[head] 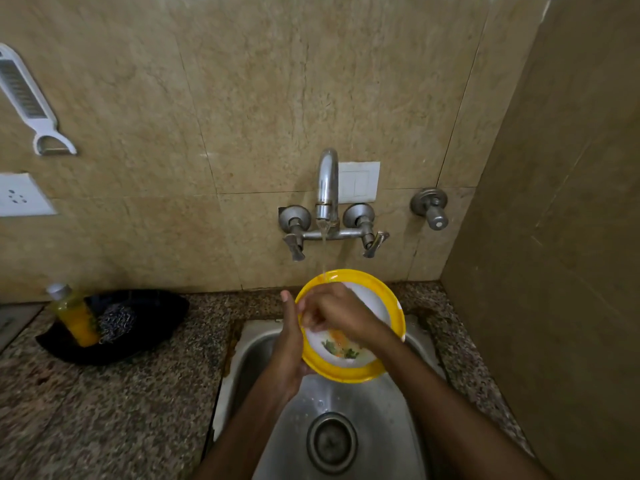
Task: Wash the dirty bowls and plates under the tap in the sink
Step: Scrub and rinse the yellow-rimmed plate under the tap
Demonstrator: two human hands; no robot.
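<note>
The left hand (289,344) gripped the plate (349,371) rim, right hand (334,311) scrubbed with curled fingers (313,322); wet, it could slip into the sink (381,431).

Left on bench (104,410): orange-liquid bottle (74,317) and steel scrubber (116,323) on dark cloth (156,310). On wall: white grater-peeler (26,95), socket (20,195), switch plate (360,181), separate valve (433,207) at right.

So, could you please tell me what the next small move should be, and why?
Probably slide the right hand down to rub the food scraps low on the plate; they sit below where the water lands, while the left hand grips the rim.
</note>
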